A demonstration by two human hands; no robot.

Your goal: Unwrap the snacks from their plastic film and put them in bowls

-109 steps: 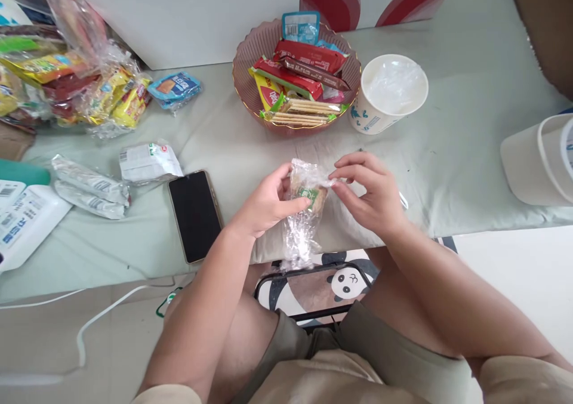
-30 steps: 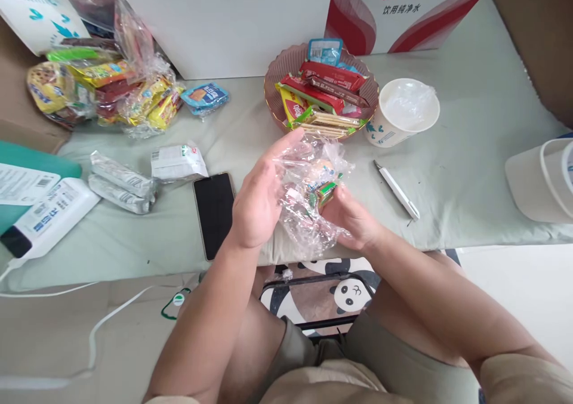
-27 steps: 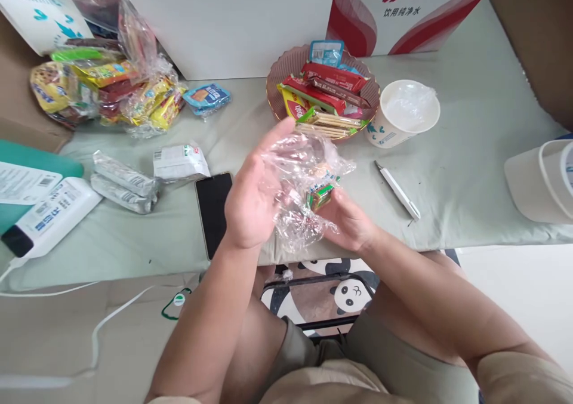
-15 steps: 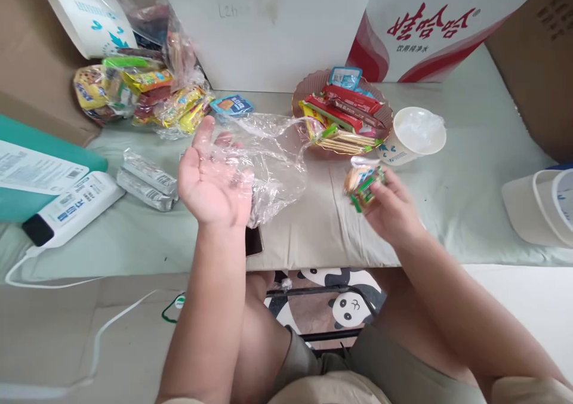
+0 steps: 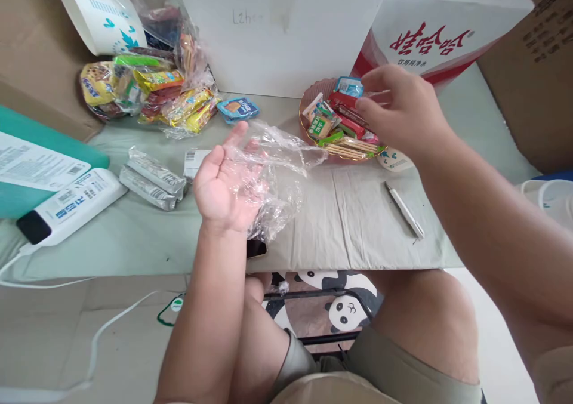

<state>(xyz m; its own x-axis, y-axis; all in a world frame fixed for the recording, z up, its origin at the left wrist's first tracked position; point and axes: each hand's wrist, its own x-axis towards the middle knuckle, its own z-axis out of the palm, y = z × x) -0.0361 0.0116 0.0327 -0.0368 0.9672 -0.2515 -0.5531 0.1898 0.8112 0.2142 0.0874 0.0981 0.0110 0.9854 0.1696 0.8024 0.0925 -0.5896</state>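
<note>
My left hand (image 5: 233,183) is palm up with a crinkled clear plastic bag (image 5: 280,195) hung over its fingers, which show through the film. My right hand (image 5: 400,108), fingers apart and apparently without anything in them, hovers over the right rim of a scalloped, gold-edged pink bowl (image 5: 304,123). In this bowl lie a green-and-clear biscuit packet (image 5: 321,123), red snack packets (image 5: 347,102), a blue packet (image 5: 349,86) and thin sticks with green wrapping (image 5: 353,147). Behind my right hand, a paper cup (image 5: 396,160) is mostly hidden.
Left of the bag lie silver-wrapped packs (image 5: 154,180), a blue snack packet (image 5: 239,109) and a heap of bagged snacks (image 5: 156,93). A white power strip (image 5: 74,204) is farther left. A pen (image 5: 404,210) lies at right; white boxes (image 5: 286,40) stand behind.
My right hand has moved up and over the bowl, and the biscuit packet it held now lies in the bowl's left side. My left hand still has the plastic bag.
</note>
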